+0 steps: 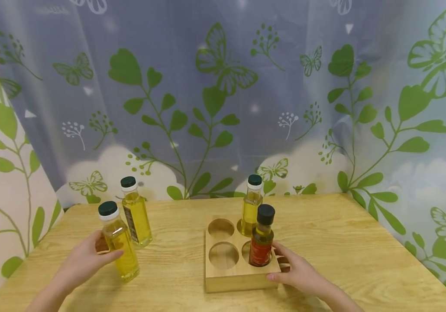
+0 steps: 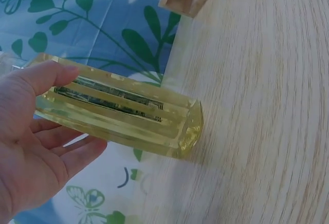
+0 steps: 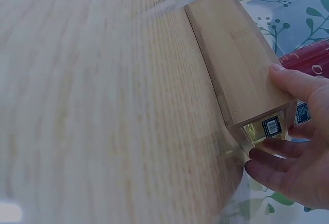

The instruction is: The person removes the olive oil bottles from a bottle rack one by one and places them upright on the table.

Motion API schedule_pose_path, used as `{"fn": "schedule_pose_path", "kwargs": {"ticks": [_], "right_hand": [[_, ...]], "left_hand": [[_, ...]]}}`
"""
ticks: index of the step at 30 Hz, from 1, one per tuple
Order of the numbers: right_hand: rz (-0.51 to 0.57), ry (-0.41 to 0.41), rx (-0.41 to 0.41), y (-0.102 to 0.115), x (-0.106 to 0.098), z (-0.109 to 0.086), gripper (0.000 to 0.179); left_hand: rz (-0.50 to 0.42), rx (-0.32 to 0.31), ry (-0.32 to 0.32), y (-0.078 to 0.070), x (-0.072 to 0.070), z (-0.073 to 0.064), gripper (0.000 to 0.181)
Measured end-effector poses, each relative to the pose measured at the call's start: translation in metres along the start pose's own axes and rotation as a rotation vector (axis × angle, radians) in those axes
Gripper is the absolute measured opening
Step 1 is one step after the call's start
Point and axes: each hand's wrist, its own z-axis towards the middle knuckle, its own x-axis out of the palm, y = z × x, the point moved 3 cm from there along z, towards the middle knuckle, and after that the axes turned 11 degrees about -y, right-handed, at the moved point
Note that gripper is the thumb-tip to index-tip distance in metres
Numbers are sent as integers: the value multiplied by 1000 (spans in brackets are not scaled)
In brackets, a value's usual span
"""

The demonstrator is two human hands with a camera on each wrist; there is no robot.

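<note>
My left hand (image 1: 85, 259) grips a bottle of yellow oil (image 1: 123, 253) with a dark green cap, thumb across its near side and fingers behind. In the left wrist view its base is close to the table. Just behind it stands a similar oil bottle (image 1: 138, 216). My right hand (image 1: 300, 271) holds the right front corner of a wooden bottle rack (image 1: 242, 279), thumb on the front face, fingers along the right side. A red-labelled bottle (image 1: 261, 251) with a black cap stands in the rack's front right hole. Another yellow oil bottle (image 1: 251, 208) occupies the back right hole.
Both left holes of the rack hold nothing. Wood-grained table (image 1: 176, 260) lies between the rack and the left bottles. A printed curtain (image 1: 223, 108) with leaves and butterflies rises behind the table's back edge and along its sides.
</note>
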Motion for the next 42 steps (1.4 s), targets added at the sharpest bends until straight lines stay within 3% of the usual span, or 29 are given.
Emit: {"fn": "schedule_pose_path", "kwargs": {"ticks": [7,13,17,22,28,34,42], "right_hand": [[-8,6,25,2,-1,1,88],[-4,3,26,3,-2,1,88],[-7,-1,24,4,-2,1,88],[-3,-8,4,3,-2,2,87],[32,14,-12,4,-2,3,84],[36,27,-20,3,-1,4,82],[23,20,-26,3,-2,4,82]], "left_hand": [[-8,-1,18,-3,-3,0,77],[156,-30,-56,-12,-16,-8,60],[242,-3,-2,-21,-18,-15,46],[190,31,84,-40,-4,-21,43],[68,50,130,-64,15,-21,48],[-5,70,138,-85,30,-17,50],[-78,166,111,-113,54,-12,48]]}}
